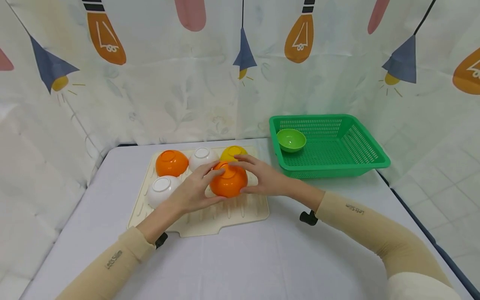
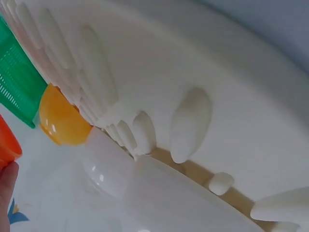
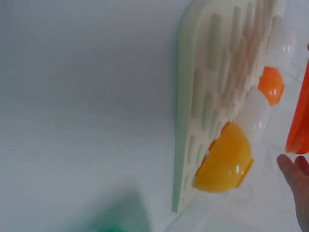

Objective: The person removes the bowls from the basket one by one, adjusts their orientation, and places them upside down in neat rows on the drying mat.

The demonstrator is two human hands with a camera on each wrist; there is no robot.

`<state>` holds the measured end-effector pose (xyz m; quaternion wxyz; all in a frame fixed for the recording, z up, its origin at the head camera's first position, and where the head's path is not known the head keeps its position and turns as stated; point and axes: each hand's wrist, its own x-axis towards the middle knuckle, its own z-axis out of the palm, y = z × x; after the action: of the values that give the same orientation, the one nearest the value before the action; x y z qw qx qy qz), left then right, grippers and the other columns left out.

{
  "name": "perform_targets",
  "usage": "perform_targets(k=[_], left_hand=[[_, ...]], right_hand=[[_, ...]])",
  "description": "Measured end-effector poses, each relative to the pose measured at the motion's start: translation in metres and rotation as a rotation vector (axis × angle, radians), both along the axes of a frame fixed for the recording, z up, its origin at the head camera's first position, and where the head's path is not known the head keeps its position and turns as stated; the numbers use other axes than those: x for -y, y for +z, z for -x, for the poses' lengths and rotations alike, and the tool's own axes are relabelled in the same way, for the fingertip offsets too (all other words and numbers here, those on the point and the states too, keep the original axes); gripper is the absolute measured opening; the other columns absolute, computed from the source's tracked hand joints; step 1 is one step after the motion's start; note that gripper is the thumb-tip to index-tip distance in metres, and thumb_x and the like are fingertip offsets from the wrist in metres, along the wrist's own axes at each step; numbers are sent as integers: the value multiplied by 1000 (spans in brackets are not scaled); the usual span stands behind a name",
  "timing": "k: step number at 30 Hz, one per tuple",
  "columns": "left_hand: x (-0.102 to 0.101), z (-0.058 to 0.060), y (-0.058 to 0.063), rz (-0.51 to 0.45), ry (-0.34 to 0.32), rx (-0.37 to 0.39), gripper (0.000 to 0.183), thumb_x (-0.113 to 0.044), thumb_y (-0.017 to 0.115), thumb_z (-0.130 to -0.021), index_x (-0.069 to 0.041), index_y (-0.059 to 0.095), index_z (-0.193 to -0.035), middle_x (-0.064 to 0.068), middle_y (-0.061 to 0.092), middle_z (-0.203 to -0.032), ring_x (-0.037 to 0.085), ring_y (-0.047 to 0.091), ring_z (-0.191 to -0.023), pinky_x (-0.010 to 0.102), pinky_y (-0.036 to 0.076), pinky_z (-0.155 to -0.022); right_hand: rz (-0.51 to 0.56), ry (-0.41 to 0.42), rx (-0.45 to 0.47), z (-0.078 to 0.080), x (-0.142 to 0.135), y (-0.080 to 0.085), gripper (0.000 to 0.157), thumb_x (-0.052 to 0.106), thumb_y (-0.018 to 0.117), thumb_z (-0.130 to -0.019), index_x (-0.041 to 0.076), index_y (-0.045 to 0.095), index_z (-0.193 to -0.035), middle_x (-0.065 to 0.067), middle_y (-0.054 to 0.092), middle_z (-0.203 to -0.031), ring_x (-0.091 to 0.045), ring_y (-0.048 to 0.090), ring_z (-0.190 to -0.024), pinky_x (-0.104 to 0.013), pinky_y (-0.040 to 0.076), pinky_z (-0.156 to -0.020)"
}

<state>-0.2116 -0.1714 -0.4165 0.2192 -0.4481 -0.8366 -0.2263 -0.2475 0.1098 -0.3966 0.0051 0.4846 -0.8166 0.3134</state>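
Note:
An upside-down orange bowl (image 1: 229,181) is held between both hands over the right part of a cream draining board (image 1: 240,211). My left hand (image 1: 196,187) grips its left side, thumb low at the rim and fingers up by the base; the left thumb (image 2: 7,188) meets the bowl in the left wrist view. From the other side, my right hand (image 1: 268,177) curves its fingers over the base, with the thumb near the rim. Just behind is an upturned yellow bowl (image 1: 233,152), partly hidden by the fingers.
Upturned on the board's left are another orange bowl (image 1: 171,163), a white bowl (image 1: 203,157) and a second white bowl (image 1: 162,190). At the back right stands a green basket (image 1: 337,168) with a light green bowl (image 1: 291,140) inside. A patterned curtain (image 1: 210,96) hangs behind the table.

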Motion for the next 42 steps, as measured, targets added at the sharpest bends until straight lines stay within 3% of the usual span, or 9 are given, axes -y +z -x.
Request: perform_targets(k=[5,10,17,27,42], left_hand=[[7,-1,-2,26,13,29,70,-25,96,-72,-1,58,-126,25,50,-144,41,53,-127,52,51,-100],[18,-5,-2,68,52,82,68,-27,95,-73,0,57,-123,26,50,-143,42,53,-127,53,51,-101],[34,-5,1,115,129,213,67,-25,96,-72,-2,53,-118,24,54,-135,42,58,-119,54,52,-98],[51,5,-7,180,189,422,70,-21,95,-74,-5,50,-124,13,57,-123,31,61,-106,49,54,-96],[52,8,-7,252,276,542,69,-10,92,-77,-6,47,-128,13,58,-120,29,59,-103,48,54,-96]], right_hand=[[-43,39,-61,-1,7,-6,61,23,82,-91,13,57,-145,-18,42,-155,-35,42,-142,-46,45,-109],[-61,54,-81,-2,20,-10,59,22,82,-91,11,57,-144,-19,43,-153,-34,44,-141,-42,44,-111],[-137,14,-73,-1,47,-20,61,25,78,-94,13,54,-148,-16,40,-156,-32,39,-144,-39,37,-116],[-171,-83,25,3,81,-42,60,28,80,-92,15,57,-146,-11,44,-153,-27,43,-139,-33,37,-115],[-190,-148,118,1,92,-45,53,13,70,-99,17,54,-149,-10,45,-155,-25,45,-140,-32,40,-113]])
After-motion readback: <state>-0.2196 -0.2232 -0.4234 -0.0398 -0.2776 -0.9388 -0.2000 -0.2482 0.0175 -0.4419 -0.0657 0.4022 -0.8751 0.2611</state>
